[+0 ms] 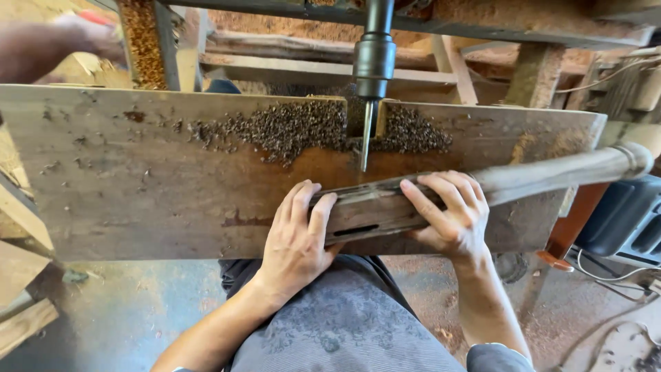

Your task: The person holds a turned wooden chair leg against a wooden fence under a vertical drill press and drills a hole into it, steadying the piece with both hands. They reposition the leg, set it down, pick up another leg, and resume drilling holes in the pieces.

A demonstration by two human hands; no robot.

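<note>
A long turned wooden piece (551, 176) lies across the worn wooden machine table (138, 179), running from centre to the right edge. Its squared end has a dark slot cut in the side. My left hand (297, 241) grips that squared end from the left. My right hand (451, 213) wraps over the piece just to the right of the slot. A dark vertical drill spindle with a thin bit (367, 138) hangs just behind the piece, its tip close above the table. Dark wood chips (289, 127) are heaped around the bit.
Another person's blurred arm (48, 45) reaches in at the top left. Timber offcuts (21, 303) lean at the lower left. A dark plastic case (623, 220) and cables (606, 275) sit on the dusty floor at the right. Wooden frame parts (323, 69) stand behind the table.
</note>
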